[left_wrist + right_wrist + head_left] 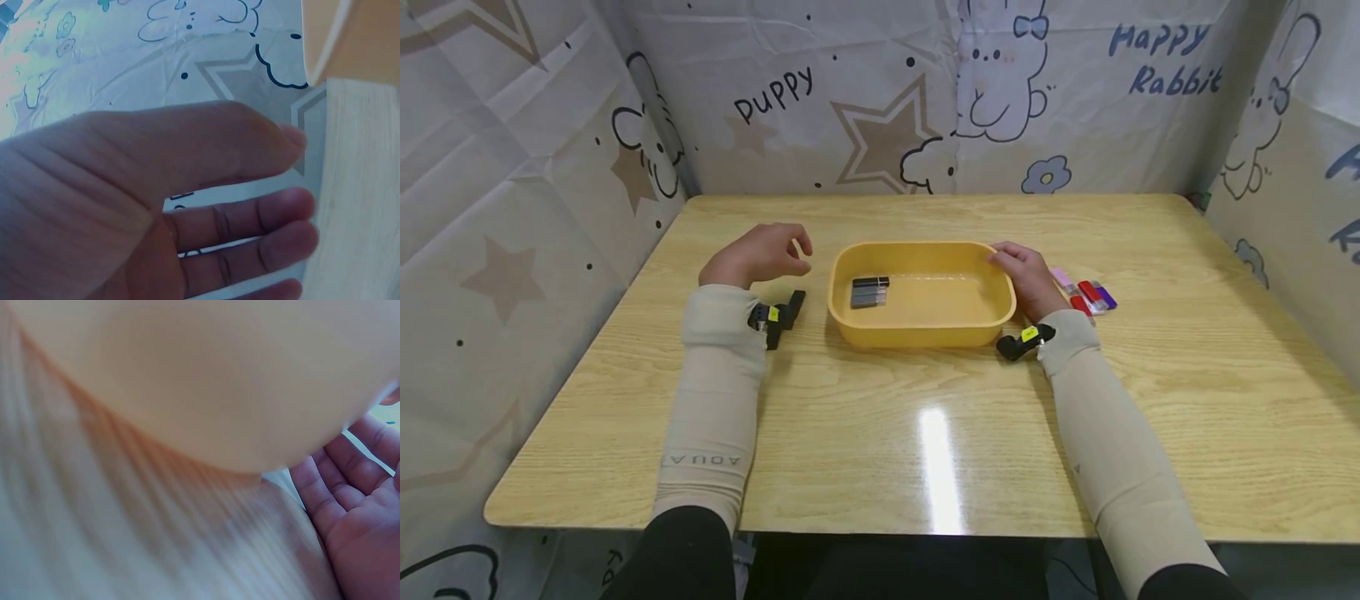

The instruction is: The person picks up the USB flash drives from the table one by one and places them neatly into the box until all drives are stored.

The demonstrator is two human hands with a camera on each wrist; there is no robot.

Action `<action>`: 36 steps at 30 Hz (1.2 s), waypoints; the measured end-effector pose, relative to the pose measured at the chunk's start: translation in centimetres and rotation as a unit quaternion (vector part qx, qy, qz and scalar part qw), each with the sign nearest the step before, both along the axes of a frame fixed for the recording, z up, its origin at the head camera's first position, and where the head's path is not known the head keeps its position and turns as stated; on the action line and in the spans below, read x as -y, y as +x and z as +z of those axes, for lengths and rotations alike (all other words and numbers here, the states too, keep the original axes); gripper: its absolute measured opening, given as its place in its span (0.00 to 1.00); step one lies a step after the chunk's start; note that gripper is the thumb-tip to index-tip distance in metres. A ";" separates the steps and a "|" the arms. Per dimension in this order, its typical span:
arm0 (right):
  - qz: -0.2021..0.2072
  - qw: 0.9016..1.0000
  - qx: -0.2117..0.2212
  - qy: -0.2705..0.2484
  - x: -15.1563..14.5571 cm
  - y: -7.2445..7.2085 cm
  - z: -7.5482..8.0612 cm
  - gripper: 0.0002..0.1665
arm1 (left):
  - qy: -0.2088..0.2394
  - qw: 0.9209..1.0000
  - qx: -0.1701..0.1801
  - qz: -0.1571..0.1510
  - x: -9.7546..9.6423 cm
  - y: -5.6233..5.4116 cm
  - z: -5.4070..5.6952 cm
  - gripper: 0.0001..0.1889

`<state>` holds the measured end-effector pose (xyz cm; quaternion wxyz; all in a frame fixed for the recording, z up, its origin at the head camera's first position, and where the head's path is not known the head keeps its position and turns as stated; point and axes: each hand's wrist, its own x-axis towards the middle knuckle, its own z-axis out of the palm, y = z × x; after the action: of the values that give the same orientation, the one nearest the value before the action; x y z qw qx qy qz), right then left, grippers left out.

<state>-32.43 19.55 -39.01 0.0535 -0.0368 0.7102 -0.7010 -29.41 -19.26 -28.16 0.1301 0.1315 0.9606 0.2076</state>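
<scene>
Pinching the yellow tub (925, 337) is the right hand (1028, 279); the left hand (762, 253), fingers loosely curved, holds nothing. Dark sticks (868, 301), perhaps markers, are in; coloured sticks (1090, 291) lie outside, right.

basin (928, 337) on table (850, 450); items (868, 297) in basin's left half; other items (1092, 294) right of basin; cloth (872, 50) behind table.

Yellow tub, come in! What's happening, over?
Left hand empty, beside yellow tub. Right hand holding tub's right end. Dark items inside. Colorful pieces outside, near right hand.
</scene>
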 end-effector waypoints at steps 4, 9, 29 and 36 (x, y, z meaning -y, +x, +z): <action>-0.002 1.000 0.003 0.005 0.0 0.0 -0.1 0.18 | -0.018 0.999 0.034 0.017 0.4 0.1 -0.3 0.17; 0.001 1.000 0.008 0.013 -0.1 0.0 0.1 0.19 | -0.046 0.996 0.074 0.037 0.6 0.2 -0.5 0.21; 0.005 1.000 0.001 0.000 0.0 0.2 -0.6 0.18 | -0.059 0.988 0.121 0.077 1.2 0.3 -2.3 0.18; 0.010 1.000 0.000 0.006 -0.2 0.2 -0.3 0.19 | -0.055 0.989 0.116 0.072 0.9 0.3 -2.3 0.15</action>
<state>-32.26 19.71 -39.28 0.0609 -0.0433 0.7142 -0.6960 -29.13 -20.15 -30.50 0.2321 0.0297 0.9560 0.1769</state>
